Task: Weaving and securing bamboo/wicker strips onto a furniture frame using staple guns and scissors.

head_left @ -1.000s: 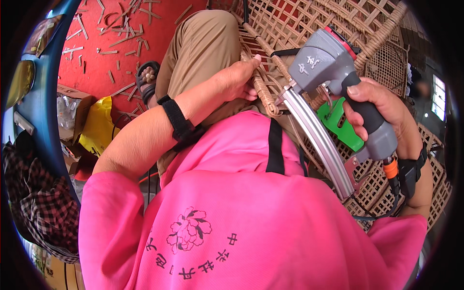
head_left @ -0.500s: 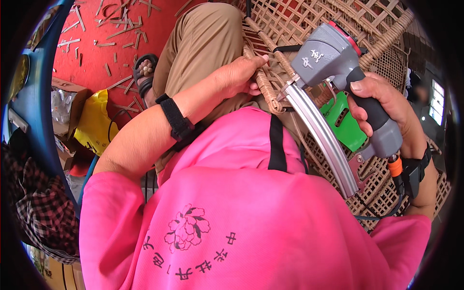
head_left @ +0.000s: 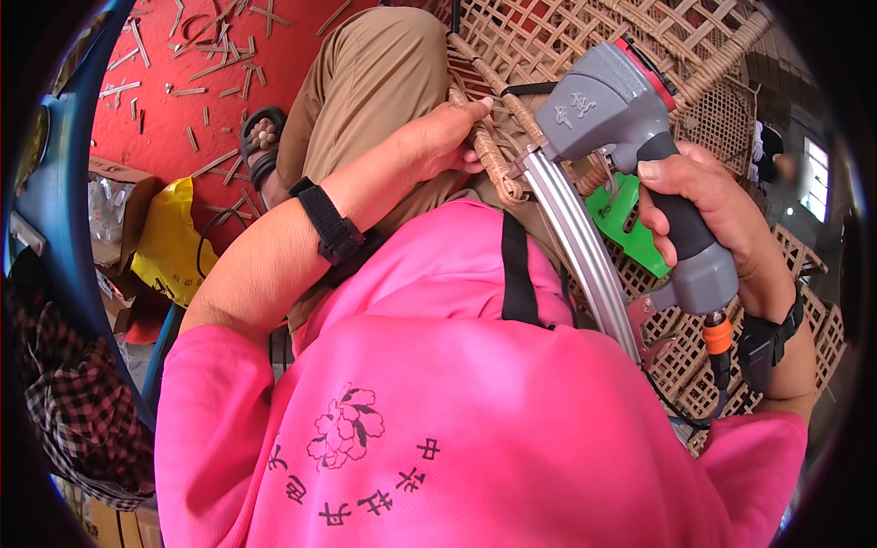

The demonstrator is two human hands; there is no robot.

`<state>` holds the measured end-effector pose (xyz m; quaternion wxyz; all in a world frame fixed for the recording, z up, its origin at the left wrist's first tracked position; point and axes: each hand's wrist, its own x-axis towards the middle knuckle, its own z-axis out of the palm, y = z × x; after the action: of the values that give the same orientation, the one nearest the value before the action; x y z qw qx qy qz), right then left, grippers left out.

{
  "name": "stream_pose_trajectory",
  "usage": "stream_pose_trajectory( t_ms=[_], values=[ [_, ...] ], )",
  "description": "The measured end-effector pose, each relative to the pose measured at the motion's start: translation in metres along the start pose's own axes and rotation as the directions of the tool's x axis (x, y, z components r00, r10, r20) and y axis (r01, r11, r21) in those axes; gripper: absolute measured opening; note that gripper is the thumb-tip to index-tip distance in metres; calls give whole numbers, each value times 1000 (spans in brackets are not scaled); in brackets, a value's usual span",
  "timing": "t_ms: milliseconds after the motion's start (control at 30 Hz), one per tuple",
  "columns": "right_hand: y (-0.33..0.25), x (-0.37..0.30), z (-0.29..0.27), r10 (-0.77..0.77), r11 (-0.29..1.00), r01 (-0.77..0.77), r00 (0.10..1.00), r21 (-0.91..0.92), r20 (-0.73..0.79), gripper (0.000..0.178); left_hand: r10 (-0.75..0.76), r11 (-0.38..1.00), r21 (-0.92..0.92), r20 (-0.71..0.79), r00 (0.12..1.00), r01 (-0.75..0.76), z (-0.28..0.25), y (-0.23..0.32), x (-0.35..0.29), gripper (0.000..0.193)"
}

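Note:
My right hand (head_left: 708, 201) is wrapped round the black grip of a grey pneumatic stapler (head_left: 603, 100), with its silver magazine slanting down toward my apron. The tool's nose rests at or very near the wrapped corner of a woven rattan frame (head_left: 496, 163); whether it touches I cannot tell. My left hand (head_left: 449, 137) is closed on the edge of that frame, thumb on top, its other fingers partly hidden. The frame lies over my lap, against the knee of my brown trousers (head_left: 384, 82). An orange-collared air hose fitting (head_left: 717, 336) hangs from the stapler's handle end.
More woven rattan (head_left: 539, 32) fills the area beyond the tool, and a green plastic piece (head_left: 630, 228) lies below it. Cut strips (head_left: 215, 68) litter the red floor at left. A cardboard box (head_left: 114, 210) and yellow bag (head_left: 169, 242) stand beside a blue surface (head_left: 59, 192).
The stapler and my right hand have shifted slightly left, and the nose has drawn closer to the frame's corner. My left hand keeps its hold, moving slightly left in view.

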<state>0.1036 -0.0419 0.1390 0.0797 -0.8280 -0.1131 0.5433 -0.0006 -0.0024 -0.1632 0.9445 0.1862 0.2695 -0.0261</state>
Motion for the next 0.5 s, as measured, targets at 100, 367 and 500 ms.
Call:
stream_pose_trajectory(
  t_ms=[100, 367, 500],
  values=[
    [-1, 5, 0, -42, 999, 43, 998, -26, 37, 24, 0, 1000, -19, -23, 1000, 0, -1, -2, 7, 34],
    [-1, 18, -3, 2, 999, -10, 985, 47, 171, 22, -9, 998, -58, 4, 1000, 9, -4, -5, 11, 35],
    [-2, 19, -4, -10, 1000, 5, 984, 29, 180, 23, -7, 997, -73, -18, 1000, 6, -3, -7, 11, 35]
  ],
)
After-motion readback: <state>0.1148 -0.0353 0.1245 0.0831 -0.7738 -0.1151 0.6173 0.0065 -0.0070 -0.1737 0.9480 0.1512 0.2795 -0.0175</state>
